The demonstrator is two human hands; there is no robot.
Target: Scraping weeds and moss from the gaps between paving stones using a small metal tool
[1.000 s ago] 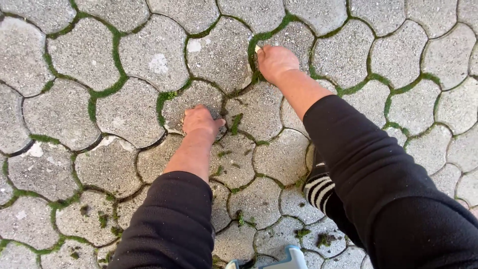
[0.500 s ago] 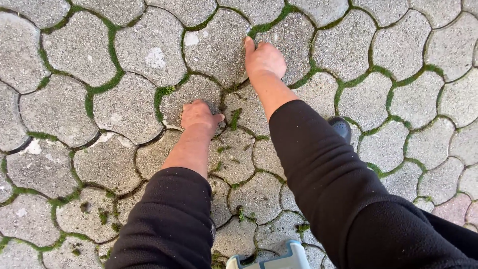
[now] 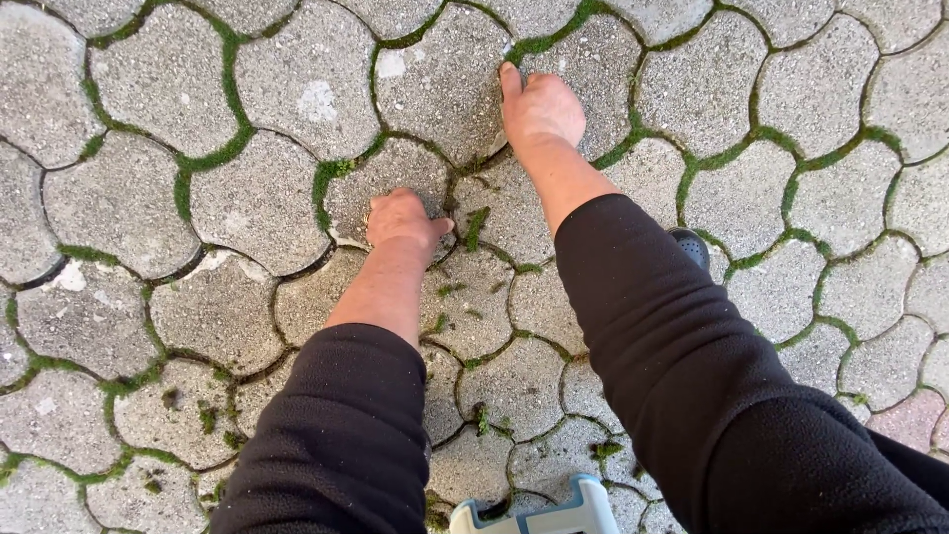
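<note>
Right hand (image 3: 542, 107), fingers curled shut in the far mossy joint (image 3: 539, 44), should pinch moss low; left hand (image 3: 403, 223), fist closed, braces on a paving stone (image 3: 386, 188).

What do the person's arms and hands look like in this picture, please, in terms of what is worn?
Both arms wear long black fleece-like sleeves pushed up to about mid-forearm, leaving the lower forearms bare. The left hand and the right hand are bare: no gloves. No watch, ring or marking can be made out on either.
</note>
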